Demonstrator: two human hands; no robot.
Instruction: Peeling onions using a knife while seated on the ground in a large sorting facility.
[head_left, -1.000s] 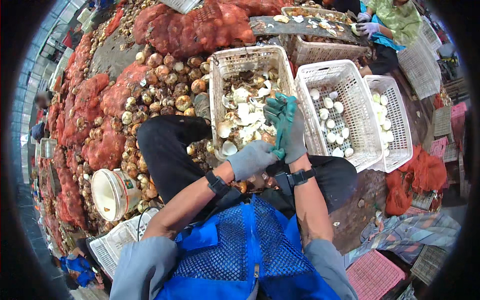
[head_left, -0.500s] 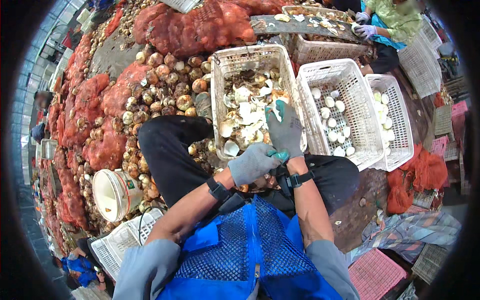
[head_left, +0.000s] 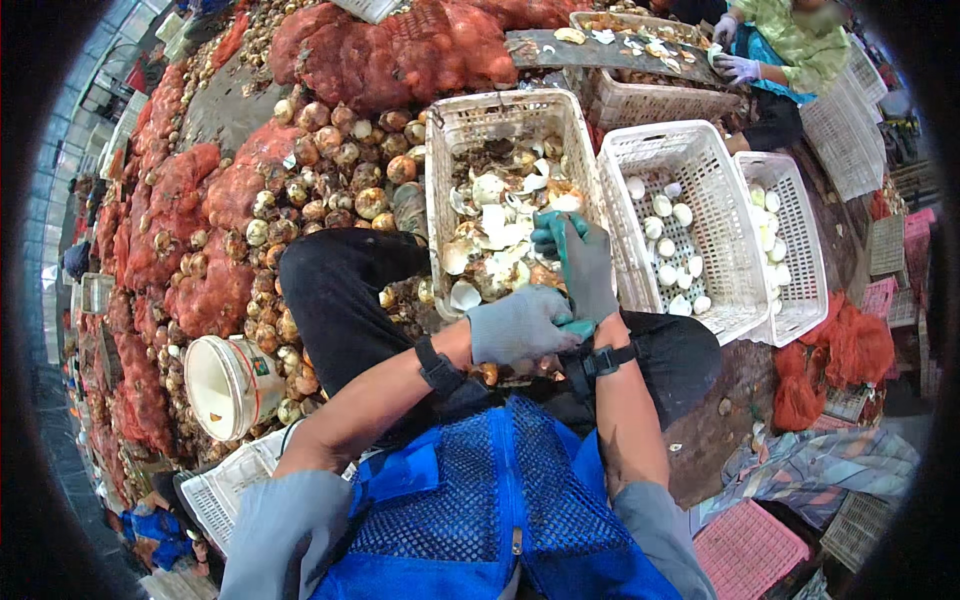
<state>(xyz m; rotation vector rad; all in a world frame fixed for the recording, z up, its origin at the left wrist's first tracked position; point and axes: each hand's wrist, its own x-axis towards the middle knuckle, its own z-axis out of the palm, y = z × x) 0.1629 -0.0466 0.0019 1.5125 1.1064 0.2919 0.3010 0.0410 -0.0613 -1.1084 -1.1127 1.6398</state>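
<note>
My right hand [head_left: 586, 265], in a grey glove with green fingers, is closed over the near right part of a white crate [head_left: 436, 200]. Its fingers are curled, and what they hold, if anything, is hidden. My left hand [head_left: 520, 325], gloved the same way, is closed at the right wrist, its fingertips on the right glove's cuff [head_left: 606, 318]. White and brown onion peelings [head_left: 492, 222] lie in the crate below. To the right, another white crate [head_left: 652, 136] holds several peeled white onions [head_left: 666, 248].
A third crate [head_left: 812, 250] with peeled onions stands farther right. Unpeeled onions [head_left: 340, 155] and red mesh sacks [head_left: 390, 60] pile up on the left, beside a white bucket [head_left: 215, 390]. A co-worker [head_left: 800, 50] sits at the far right by a plank [head_left: 610, 52].
My right fingers have curled in from a more stretched-out pose. My left hand has shifted slightly right, staying at the right wrist. The crates have stayed put.
</note>
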